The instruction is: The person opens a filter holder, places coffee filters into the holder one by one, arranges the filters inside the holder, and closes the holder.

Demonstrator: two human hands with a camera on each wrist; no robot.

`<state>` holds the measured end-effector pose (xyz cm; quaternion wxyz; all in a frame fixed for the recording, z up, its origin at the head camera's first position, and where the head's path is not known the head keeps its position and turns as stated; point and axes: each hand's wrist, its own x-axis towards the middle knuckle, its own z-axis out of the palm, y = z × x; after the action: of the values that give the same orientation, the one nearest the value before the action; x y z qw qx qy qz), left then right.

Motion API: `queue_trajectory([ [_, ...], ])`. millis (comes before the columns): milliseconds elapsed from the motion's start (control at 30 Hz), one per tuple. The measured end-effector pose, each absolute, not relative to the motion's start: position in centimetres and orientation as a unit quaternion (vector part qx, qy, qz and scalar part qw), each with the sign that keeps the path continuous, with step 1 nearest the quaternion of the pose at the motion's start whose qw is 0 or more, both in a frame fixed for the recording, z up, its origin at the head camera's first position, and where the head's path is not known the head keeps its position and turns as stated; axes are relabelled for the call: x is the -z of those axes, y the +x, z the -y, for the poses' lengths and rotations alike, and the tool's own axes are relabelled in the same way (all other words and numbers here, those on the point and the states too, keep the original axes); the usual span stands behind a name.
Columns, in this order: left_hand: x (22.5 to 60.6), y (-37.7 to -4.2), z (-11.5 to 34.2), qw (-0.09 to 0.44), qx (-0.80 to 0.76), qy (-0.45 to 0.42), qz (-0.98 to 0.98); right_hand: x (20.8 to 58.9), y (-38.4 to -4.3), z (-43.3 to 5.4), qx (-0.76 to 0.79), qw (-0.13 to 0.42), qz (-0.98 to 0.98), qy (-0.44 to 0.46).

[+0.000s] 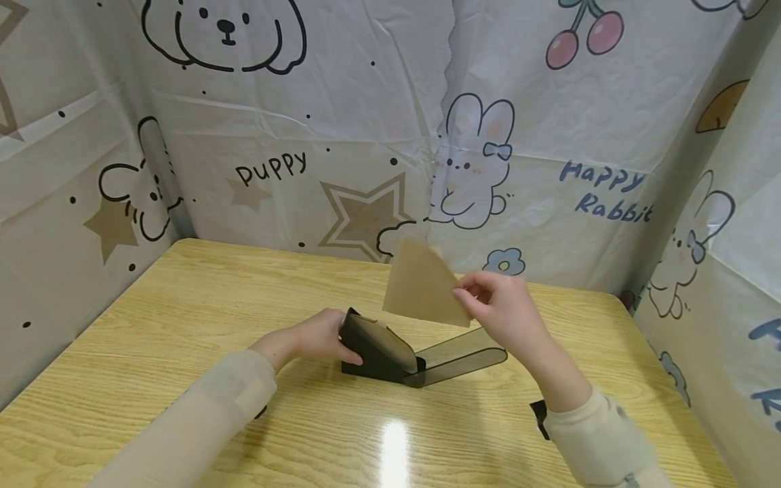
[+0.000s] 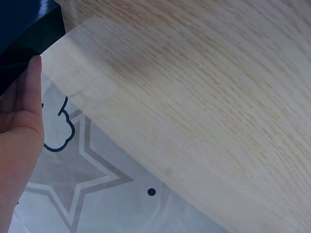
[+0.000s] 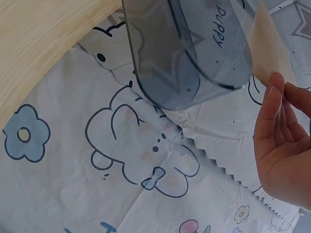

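In the head view, my left hand (image 1: pixel 314 335) grips a black wedge-shaped coffee filter holder (image 1: pixel 375 359) from its left end. Its smoky see-through lid (image 1: pixel 466 362) is swung out to the right, and brown paper shows inside the body. Above the holder, my right hand (image 1: pixel 506 312) pinches the right edge of a brown cone coffee filter (image 1: pixel 421 285) between thumb and fingers. The left wrist view shows the left hand (image 2: pixel 24 109) against the dark holder (image 2: pixel 29 34). In the right wrist view, the lid (image 3: pixel 163 63) appears beside the pinched filter (image 3: pixel 269 48).
A light wood-grain table (image 1: pixel 244 285) lies beneath both hands. White printed sheeting (image 1: pixel 366 102) hangs behind the table and along its sides. Dark bands sit near both sleeves' cuffs, one at the right wrist (image 1: pixel 539 419).
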<state>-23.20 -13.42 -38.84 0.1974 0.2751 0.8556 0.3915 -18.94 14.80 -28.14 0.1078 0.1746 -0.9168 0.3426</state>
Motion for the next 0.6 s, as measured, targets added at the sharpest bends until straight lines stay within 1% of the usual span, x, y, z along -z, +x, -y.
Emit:
queue_trajectory([
  [400,38.8,-23.2,13.4,0.204,-0.392,0.273,-0.855,29.5,-19.0,-13.3,-0.327,0.095,0.919,0.201],
  [600,38.9,-23.3,13.4,0.195,-0.385,0.277,-0.858,30.2,-18.7,-12.7,-0.315,0.087,0.924,0.199],
])
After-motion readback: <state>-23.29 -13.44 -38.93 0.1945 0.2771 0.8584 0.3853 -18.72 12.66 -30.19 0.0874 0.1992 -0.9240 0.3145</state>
